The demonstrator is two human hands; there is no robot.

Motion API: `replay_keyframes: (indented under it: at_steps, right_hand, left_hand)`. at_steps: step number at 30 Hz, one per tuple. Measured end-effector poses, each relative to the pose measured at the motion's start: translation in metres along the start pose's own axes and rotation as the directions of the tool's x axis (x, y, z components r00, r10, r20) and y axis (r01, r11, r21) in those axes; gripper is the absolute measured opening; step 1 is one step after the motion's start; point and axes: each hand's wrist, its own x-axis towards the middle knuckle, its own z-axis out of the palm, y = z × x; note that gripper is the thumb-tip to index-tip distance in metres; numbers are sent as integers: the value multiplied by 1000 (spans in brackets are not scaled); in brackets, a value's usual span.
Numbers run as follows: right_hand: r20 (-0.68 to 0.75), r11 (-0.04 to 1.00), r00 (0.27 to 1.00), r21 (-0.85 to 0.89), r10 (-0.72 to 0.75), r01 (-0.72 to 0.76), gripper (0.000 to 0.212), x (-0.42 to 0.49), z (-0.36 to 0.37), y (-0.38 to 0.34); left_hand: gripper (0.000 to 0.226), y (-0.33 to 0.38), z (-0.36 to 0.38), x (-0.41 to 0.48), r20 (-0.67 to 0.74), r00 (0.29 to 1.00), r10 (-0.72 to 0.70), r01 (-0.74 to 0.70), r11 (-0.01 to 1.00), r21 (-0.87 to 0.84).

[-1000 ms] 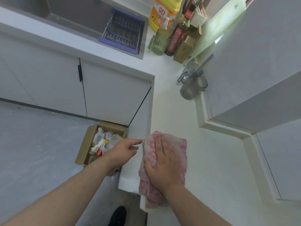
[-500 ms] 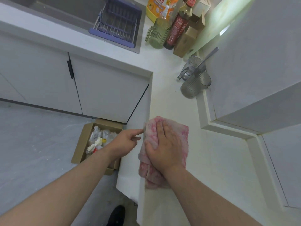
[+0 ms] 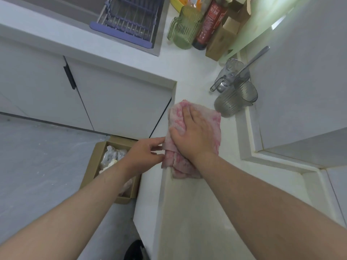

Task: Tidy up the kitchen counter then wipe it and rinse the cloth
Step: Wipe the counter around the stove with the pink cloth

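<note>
We see the right hand (image 3: pixel 195 136) lying flat on a pink-and-white mottled terry cloth (image 3: pixel 205 117), fingers straight and close together, palm pressing the folded fabric onto the white stone counter (image 3: pixel 206 212). The cloth sits at the counter's left edge, near its inner corner, and its lower left folds hang a little over that edge. The left hand (image 3: pixel 142 154) is off the counter, just beside this edge, with its index finger and thumb touching the cloth's left border and the other fingers loosely bent. We cannot tell whether it pinches the fabric or only touches it. Just beyond the cloth's far right corner stands a smoky grey ribbed plastic jug (image 3: pixel 232 102), and behind it is a second clear cup (image 3: pixel 232 72) with a metal spoon (image 3: pixel 251 61) leaning out of it. Further back along the counter stand a green ribbed glass pitcher (image 3: pixel 183 29), a dark bottle with a red label (image 3: pixel 208 27) and a small brown cardboard carton (image 3: pixel 223 42). To their left, a purple-blue drying rack (image 3: pixel 129 19) rests in the sink. On the grey floor below the left forearm, an open cardboard box (image 3: pixel 92 166) holds crumpled plastic waste, against pale cabinet doors with a black handle (image 3: pixel 69 76).
</note>
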Motion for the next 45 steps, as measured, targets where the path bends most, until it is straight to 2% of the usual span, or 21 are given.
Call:
replay_keyframes:
  at_steps: [3, 6, 11, 18, 27, 29, 31, 37, 45]
  right_hand:
    - [-11, 1000, 1000, -20, -18, 17, 77, 24, -4, 2]
    - [-21, 999, 999, -32, -26, 25, 75, 43, -7, 4]
    - [-32, 998, 999, -47, -37, 36, 75, 56, -5, 6]
    - [-15, 998, 999, -45, -41, 41, 74, 46, -6, 5]
    - [2, 997, 998, -25, -69, 70, 75, -43, -2, 4]
    - [14, 998, 998, -24, -66, 66, 75, -70, 0, 4]
    - [34, 998, 998, -15, -54, 55, 77, -98, 3, 2]
    - [65, 1000, 998, -9, -21, 22, 73, -171, 7, -11]
    - [113, 999, 994, 37, 9, -14, 62, -245, 10, -35]
  left_hand:
    - [45, 3, 0, -1, -11, 999, -36, 35, 996, -84]
    - [50, 4, 4, -1, 5, 999, -50, 50, 993, -109]
    - [53, 4, 7, -9, -4, 998, -63, 63, 998, 5]
    - [52, 1, 13, -37, -27, 996, -91, 92, 994, 66]
    - [45, -4, 26, -82, 2, 994, -111, 111, 990, 89]
    - [36, -4, 27, -94, 43, 994, -97, 93, 991, 91]
    - [38, -4, 28, -107, 67, 992, -104, 97, 991, 95]
    - [48, -8, 20, -141, -1, 970, -245, 243, 959, 146]
    - [38, 28, 5, -196, -47, 970, -237, 242, 955, 171]
